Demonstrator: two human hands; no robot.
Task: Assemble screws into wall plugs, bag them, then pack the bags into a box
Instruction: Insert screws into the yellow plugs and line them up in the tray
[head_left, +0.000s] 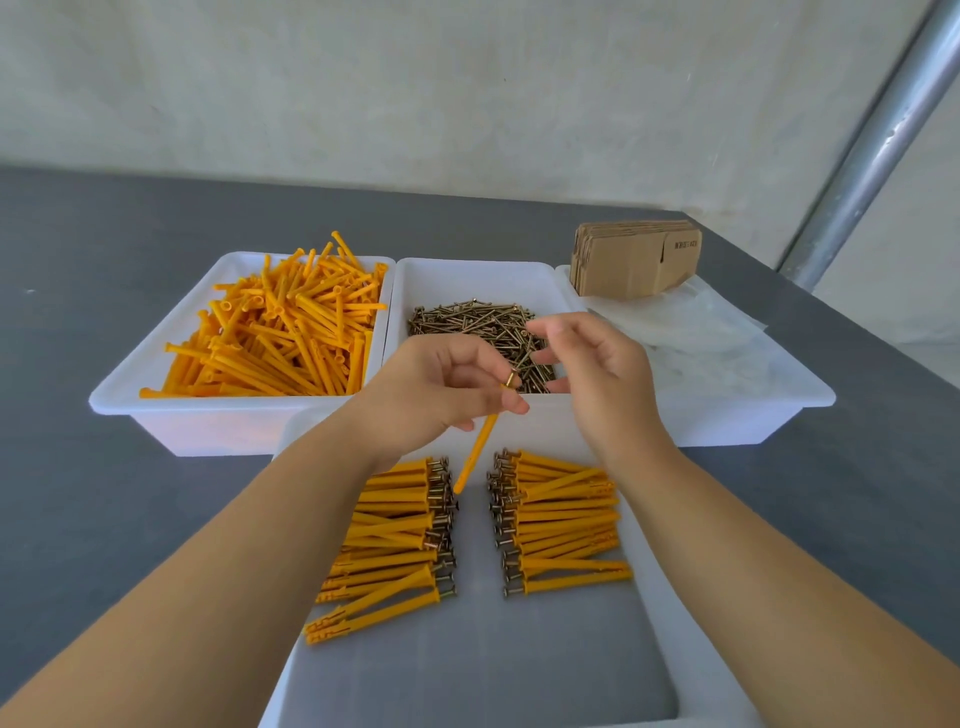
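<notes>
Left hand (441, 389): grip pinches an orange plug (475, 457) near its top; a screw (511, 376) sits in the plug's upper end, head showing.
Right hand (597, 364): grip spread, fingers relaxed, just beside the screw head, holding nothing.
Plug position: tilted, lower tip above the near tray (675, 649), between two piles.
Near tray: left pile (395, 540) and right pile (561, 525) of plugs with screws in, heads facing inward.
Far trays: loose plugs (280, 327) left; loose screws (478, 322) centre; bags (701, 332) right.
Boxes (634, 260): flat stack, on the right tray's far end.
Table (104, 493): grey, carries all trays.
</notes>
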